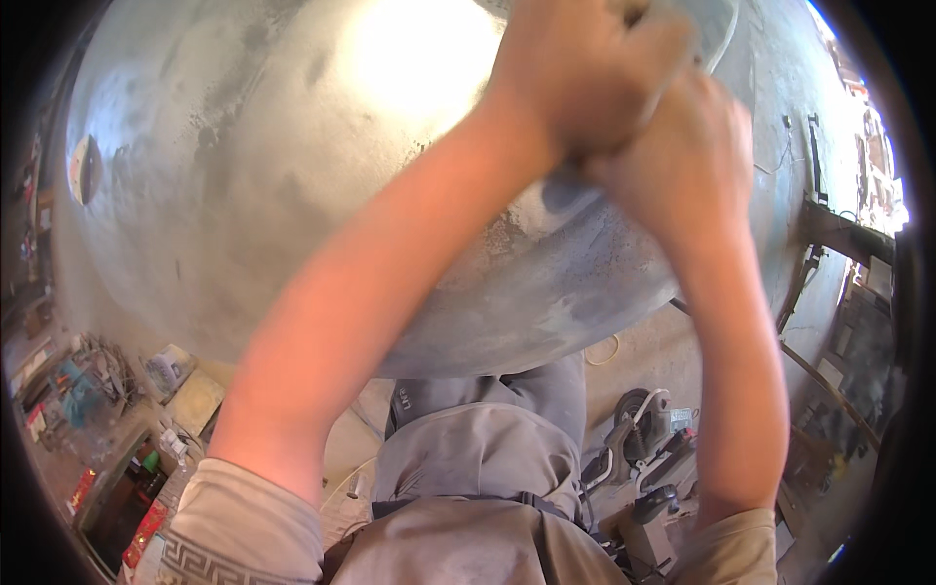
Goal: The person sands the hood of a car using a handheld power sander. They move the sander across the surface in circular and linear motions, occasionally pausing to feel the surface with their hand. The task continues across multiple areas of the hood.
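Before me bulges a large, smooth grey panel (244, 195) with patchy, sanded-looking areas and a bright glare at its top. My left hand (595, 78) is closed and blurred, reaching across to the upper right of the panel. Pressed up against it is my right hand (682, 156), also with its fingers curled in. Both are over the panel's surface, and whatever they grip is hidden between them. A dark, blurred patch shows just below the hands; I cannot tell if it is an object or a shadow.
A round opening (84, 170) sits at the panel's left end. At lower right stands wheeled equipment (634, 429) with a black wheel and tubes. Cluttered items and a pale box (195, 402) lie at lower left. A dark bracket (843, 232) juts out on the right.
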### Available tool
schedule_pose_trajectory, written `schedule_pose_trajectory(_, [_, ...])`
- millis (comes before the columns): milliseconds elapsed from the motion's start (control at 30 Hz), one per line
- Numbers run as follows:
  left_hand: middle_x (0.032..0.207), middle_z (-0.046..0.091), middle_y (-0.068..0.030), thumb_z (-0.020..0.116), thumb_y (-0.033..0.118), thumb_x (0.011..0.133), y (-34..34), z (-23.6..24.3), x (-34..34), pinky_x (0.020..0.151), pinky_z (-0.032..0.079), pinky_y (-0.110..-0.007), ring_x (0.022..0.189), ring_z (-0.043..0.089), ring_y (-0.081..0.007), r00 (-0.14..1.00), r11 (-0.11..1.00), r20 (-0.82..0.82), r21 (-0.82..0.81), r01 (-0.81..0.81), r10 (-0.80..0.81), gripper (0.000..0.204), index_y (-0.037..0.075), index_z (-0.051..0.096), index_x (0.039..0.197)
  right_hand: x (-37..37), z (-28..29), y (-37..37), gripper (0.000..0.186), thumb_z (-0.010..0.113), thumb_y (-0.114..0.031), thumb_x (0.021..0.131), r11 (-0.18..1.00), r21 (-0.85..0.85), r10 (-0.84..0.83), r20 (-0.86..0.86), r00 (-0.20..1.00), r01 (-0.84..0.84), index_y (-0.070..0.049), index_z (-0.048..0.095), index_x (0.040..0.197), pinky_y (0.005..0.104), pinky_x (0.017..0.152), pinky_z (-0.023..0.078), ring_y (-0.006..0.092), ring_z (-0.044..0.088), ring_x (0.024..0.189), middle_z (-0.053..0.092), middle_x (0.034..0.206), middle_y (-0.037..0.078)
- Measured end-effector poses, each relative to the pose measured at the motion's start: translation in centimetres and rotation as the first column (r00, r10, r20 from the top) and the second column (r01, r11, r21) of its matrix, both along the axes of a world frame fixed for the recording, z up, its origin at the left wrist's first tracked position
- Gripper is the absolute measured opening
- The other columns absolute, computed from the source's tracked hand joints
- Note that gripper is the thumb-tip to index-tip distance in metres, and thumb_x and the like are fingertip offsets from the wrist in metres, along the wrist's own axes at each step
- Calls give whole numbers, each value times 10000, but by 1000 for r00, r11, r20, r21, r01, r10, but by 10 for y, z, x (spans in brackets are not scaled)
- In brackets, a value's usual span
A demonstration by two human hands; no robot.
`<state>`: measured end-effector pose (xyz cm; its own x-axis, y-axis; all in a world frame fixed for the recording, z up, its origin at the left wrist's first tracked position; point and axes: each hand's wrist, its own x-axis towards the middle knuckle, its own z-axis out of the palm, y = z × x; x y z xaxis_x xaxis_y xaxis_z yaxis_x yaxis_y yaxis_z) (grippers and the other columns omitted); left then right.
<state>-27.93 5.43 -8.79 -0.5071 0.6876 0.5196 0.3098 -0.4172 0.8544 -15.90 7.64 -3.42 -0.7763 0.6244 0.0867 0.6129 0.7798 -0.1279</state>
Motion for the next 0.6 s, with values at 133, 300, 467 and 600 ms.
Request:
schedule_pose_trajectory(133, [708, 672, -250, 597, 238, 921, 9, 10, -9, 626, 510, -440, 613, 661, -359, 995, 994, -77, 90, 70, -63, 336, -26, 696, 739, -6, -1, 14, 426, 891, -185, 655, 997, 55, -54, -21, 998, 55, -85, 766, 1050, 494, 787, 593, 375, 753, 908, 767, 980, 144])
schedule_pose_trajectory(300, [580, 610, -181, 624, 219, 878, -36, -10, 21, 535, 473, -412, 506, 588, -324, 990, 999, 140, 36, 2, -7, 311, 12, 665, 649, 21, -10, -24, 377, 840, -133, 681, 995, -38, 86, -107, 991, -90, -76, 745, 1042, 528, 835, 597, 417, 756, 901, 778, 960, 197])
schedule_pose_trajectory(467, [659, 657, -223, 583, 216, 926, 17, 7, -5, 612, 512, -414, 584, 646, -313, 987, 995, 134, 49, 86, -92, 333, -28, 713, 740, -1, -7, 19, 275, 845, -167, 681, 991, 126, 58, -185, 981, -35, -17, 706, 865, 480, 755, 629, 387, 781, 813, 765, 828, 194])
schedule_pose_trajectory(600, [597, 579, -201, 603, 234, 925, -2, -5, -5, 558, 462, -434, 531, 583, -322, 997, 999, 58, 18, 41, -42, 338, -15, 651, 701, 0, -5, -2, 261, 831, -157, 689, 997, 41, 65, -189, 980, -59, -21, 708, 876, 466, 751, 638, 380, 779, 826, 765, 847, 174])
